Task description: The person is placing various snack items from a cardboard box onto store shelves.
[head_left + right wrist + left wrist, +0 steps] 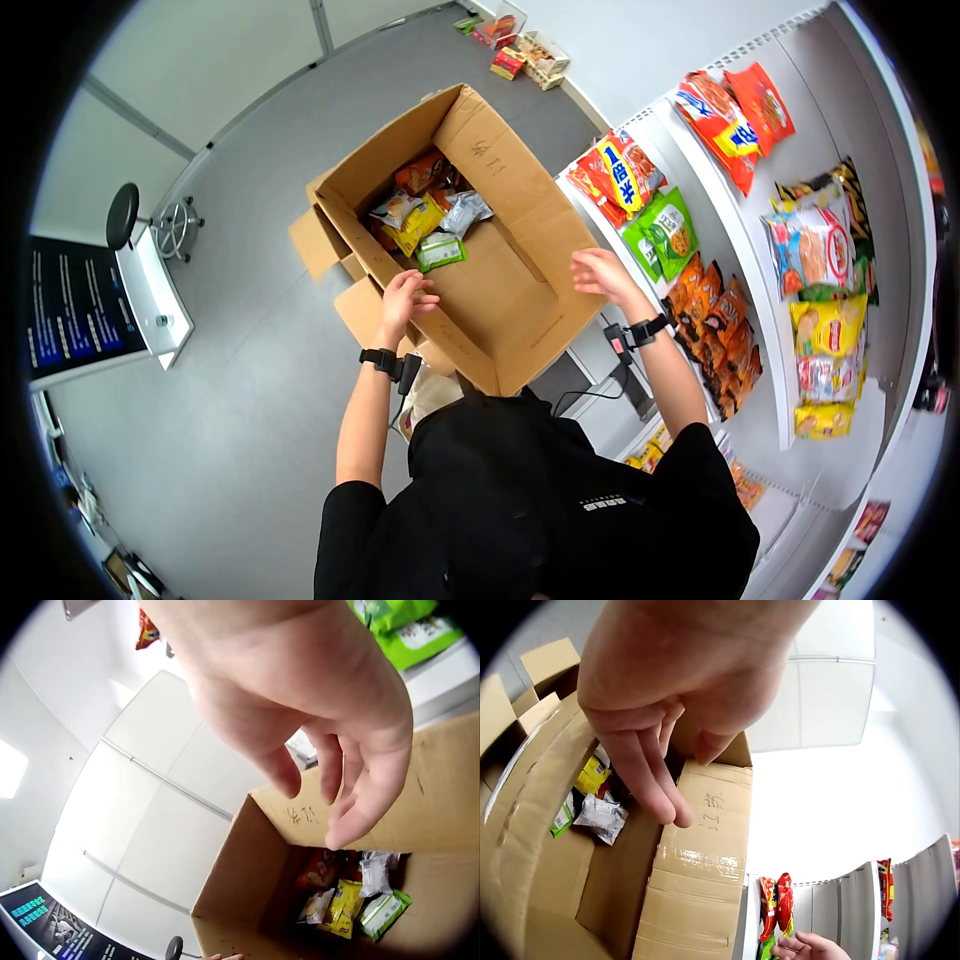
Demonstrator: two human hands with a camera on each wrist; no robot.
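Observation:
An open cardboard box [510, 345] holds several snack bags at its far left end, among them a yellow bag [414, 226], a green-and-white bag [441, 251] and a silvery one [465, 212]. At the box's left edge is my left hand [405, 298], its fingers relaxed and holding nothing. My right hand [600, 274] hangs by the right edge, fingers loosely bent and empty. In the left wrist view, the left hand [682, 690] appears above the box; the right wrist view shows the right hand [315, 712] likewise.
Shelves on the right carry red bags [616, 178], green bags [663, 234], many orange bags [715, 325] and yellow bags [830, 326]. Small boxes [540, 58] lie on the floor beyond the cardboard box. A black stool [123, 216] stands at the left.

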